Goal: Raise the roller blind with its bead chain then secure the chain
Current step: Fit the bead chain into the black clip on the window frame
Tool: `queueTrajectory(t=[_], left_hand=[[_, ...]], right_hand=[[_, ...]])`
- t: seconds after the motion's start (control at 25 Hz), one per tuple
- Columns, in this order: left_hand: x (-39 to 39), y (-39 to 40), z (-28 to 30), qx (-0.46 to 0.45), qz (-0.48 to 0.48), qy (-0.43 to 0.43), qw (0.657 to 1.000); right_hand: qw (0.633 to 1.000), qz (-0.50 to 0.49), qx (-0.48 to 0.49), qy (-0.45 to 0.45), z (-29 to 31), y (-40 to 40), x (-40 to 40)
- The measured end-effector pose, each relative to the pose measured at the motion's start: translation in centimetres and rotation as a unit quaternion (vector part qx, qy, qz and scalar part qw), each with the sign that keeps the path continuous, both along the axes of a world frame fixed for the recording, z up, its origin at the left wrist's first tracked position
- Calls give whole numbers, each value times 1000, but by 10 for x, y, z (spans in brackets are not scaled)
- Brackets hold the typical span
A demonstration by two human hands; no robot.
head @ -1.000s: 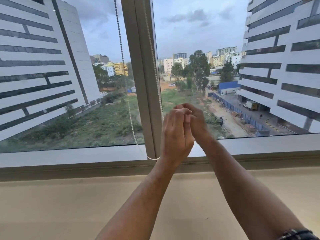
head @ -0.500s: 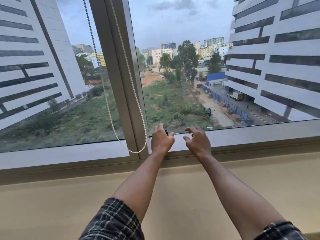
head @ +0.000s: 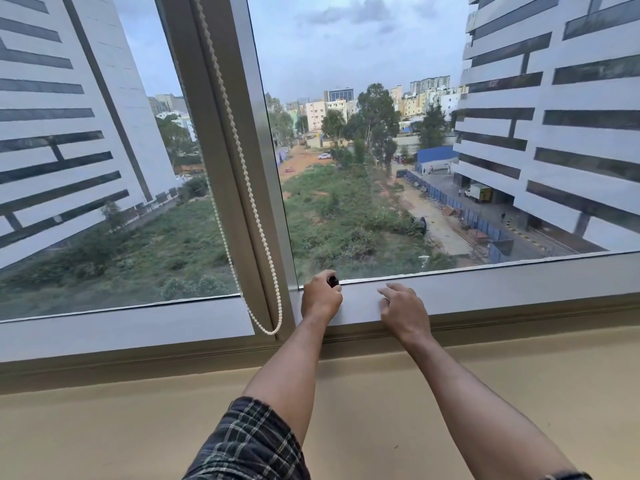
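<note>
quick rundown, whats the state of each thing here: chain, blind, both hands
bead chain: hanging loose beside the window post, held by neither hand
roller blind: out of view, glass uncovered
left hand: closed around a small dark object at the window frame
right hand: open, fingers spread, empty, on the frame

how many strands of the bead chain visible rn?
2, joined in one loop. One strand of the bead chain runs down the window mullion; the other hangs left of it against the glass. They meet beside the left hand. Top is out of frame.
</note>
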State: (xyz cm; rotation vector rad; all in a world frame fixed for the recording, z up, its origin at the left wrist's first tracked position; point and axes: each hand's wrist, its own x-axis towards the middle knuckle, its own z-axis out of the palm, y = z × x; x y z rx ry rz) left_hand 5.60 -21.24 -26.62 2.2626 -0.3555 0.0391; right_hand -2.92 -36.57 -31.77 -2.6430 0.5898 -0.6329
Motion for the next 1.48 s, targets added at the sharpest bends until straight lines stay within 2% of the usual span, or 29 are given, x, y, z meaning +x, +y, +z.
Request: queueTrajectory(t=[0.16, 0.32, 0.6, 0.8, 1.0, 1.08, 1.2, 1.32, 1.4, 1.48], left_hand=[[2, -2, -8, -9, 2, -23, 1000], [-12, 0, -16, -67, 15, -75, 995], [-41, 18, -27, -164, -5, -96, 982], [-60, 49, -37, -227, 18, -68, 971], [-79, 93, -52, -293, 11, 43, 955], [-84, 115, -55, -301, 5, 68, 951], [-88, 146, -55, -307, 13, 81, 948], [-91, 175, -53, -308, 29, 94, 946], [-94, 191, -50, -316, 36, 90, 944], [-95, 203, -46, -329, 38, 84, 940]], right_hand=[[1000, 8, 8, -28, -1, -9, 0], [997, -3, 41, -72, 0, -12, 3], [954, 24, 128, -272, 20, 13, 7], [917, 70, 192, -343, 36, 60, 13], [891, 148, 177, -391, 43, 118, 11], [886, 183, 187, -382, 42, 139, 9], [884, 212, 259, -326, 37, 164, 5], [894, 184, 337, -232, 36, 185, 3], [896, 148, 397, -129, 35, 193, 4], [838, 157, 522, -14, 32, 200, 4]])
